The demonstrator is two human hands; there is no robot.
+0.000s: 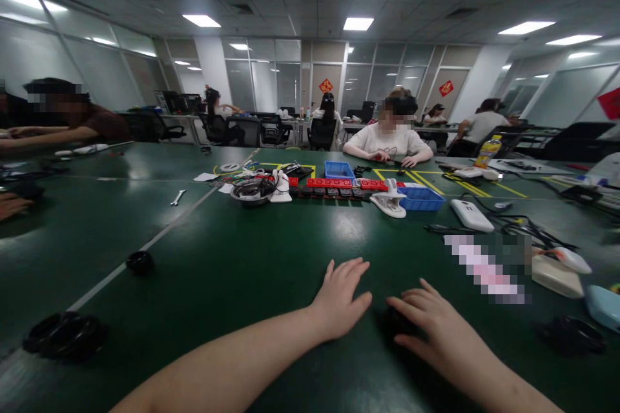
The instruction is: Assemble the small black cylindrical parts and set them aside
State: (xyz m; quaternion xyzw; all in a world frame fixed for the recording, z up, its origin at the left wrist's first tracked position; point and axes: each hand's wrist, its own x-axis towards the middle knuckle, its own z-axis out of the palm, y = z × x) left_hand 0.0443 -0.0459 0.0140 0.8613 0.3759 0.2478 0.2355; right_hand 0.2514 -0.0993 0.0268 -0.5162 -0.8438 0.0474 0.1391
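Note:
My left hand (pixel 341 300) lies over the green table with its fingers stretched out and spread, and nothing is in it. To its right, my right hand (pixel 431 319) curves over a dark, rounded black object (pixel 401 322), with the thumb on the near side and the fingers on the far side. Most of that object is hidden under the fingers and in shadow, so its kind is unclear. A glossy black ring-like piece (pixel 574 335) rests to the right of my right forearm. Farther left sit a cluster of similar black pieces (pixel 65 335) and a single one (pixel 139 262).
Across the green table (pixel 252 251) stand red power strips (pixel 329 183), a white clip stand (pixel 390 201), blue bins (pixel 421 199) and coiled cables (pixel 254 188). A wrench (pixel 178 197) lies left. White devices (pixel 472 215) and cables crowd the right. A person (pixel 387 135) sits opposite.

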